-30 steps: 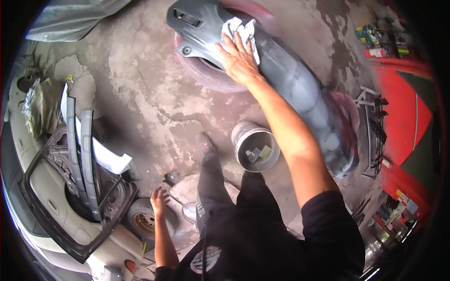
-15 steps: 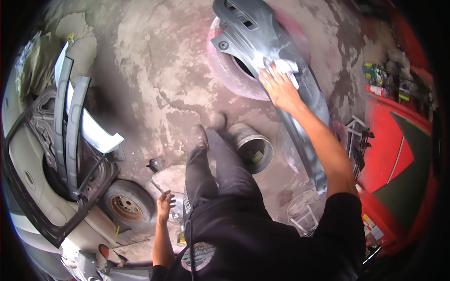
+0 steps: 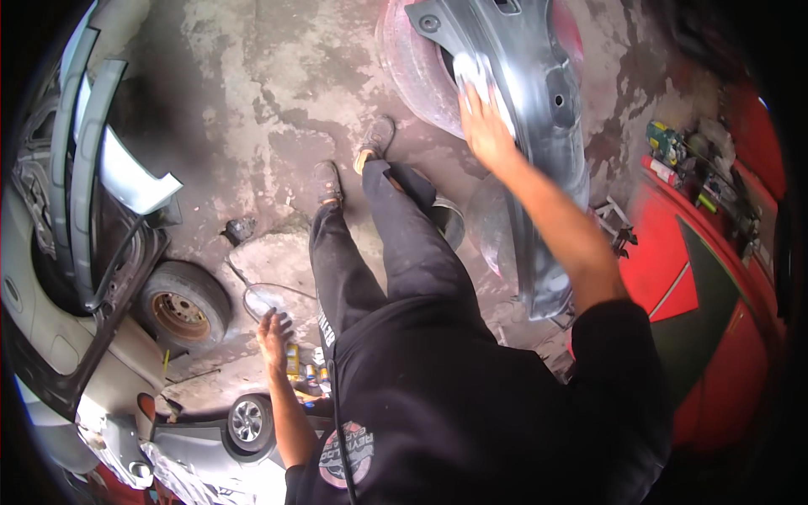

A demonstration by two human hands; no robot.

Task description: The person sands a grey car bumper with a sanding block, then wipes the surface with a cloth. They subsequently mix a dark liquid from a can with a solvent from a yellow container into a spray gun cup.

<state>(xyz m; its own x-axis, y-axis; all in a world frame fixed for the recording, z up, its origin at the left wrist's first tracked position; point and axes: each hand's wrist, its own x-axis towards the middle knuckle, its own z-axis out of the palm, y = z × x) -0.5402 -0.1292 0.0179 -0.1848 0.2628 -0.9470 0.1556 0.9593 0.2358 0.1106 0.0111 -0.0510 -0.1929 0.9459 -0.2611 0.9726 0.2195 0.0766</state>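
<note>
My right hand lies over a white cloth and presses it against a long grey car body panel. The fingers are stretched along the cloth, blurred a little by motion. Beneath the panel are pale pink, worn-looking tyres, partly hidden by it. My left hand hangs at my side with nothing in it, fingers loosely bent and apart. Just beyond it a thin hose or cable lies on the floor.
Left stand a removed car door, grey trim strips and a wheel with a rusty rim. A bucket sits behind my right leg. A red car panel bearing tools is at right. Small bottles are near my left forearm.
My right hand and the cloth have shifted along the panel toward its left edge. My view has moved, and my feet now stand apart. My left hand still hangs free.
</note>
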